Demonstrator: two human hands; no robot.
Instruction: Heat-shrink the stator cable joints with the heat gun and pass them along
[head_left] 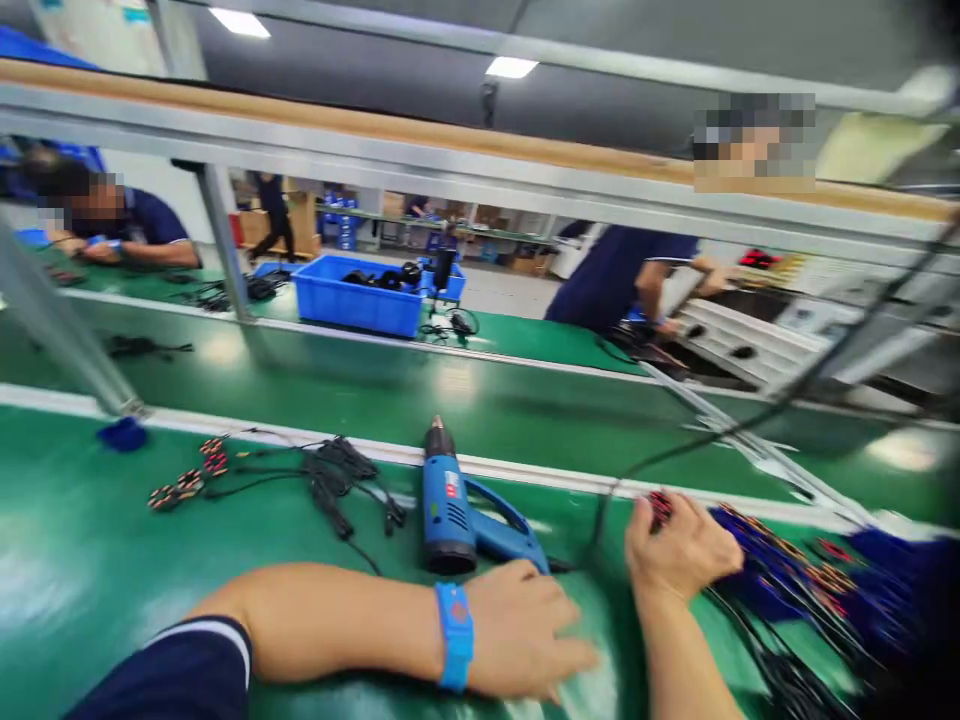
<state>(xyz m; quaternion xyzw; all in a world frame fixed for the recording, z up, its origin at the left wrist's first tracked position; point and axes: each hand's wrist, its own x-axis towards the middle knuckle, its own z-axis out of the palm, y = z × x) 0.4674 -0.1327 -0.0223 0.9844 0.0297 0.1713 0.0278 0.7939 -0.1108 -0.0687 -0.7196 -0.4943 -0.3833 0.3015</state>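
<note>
The left hand (525,630), with a blue wristband (455,636) on its wrist, lies flat on the green tabletop (90,590) near the near edge, fingers together and holding nothing. Just beyond it lies a blue heat gun (450,505), black nozzle pointing at the far edge, its handle toward the hand. The right hand (679,550) is curled over a bundle of black cables (780,590) with red-and-black ends at the tabletop's right side, pinching one red-tipped end. More such cable pieces (330,480) lie to the left of the heat gun. Beyond the conveyor stands a blue bin (356,300)
</note>
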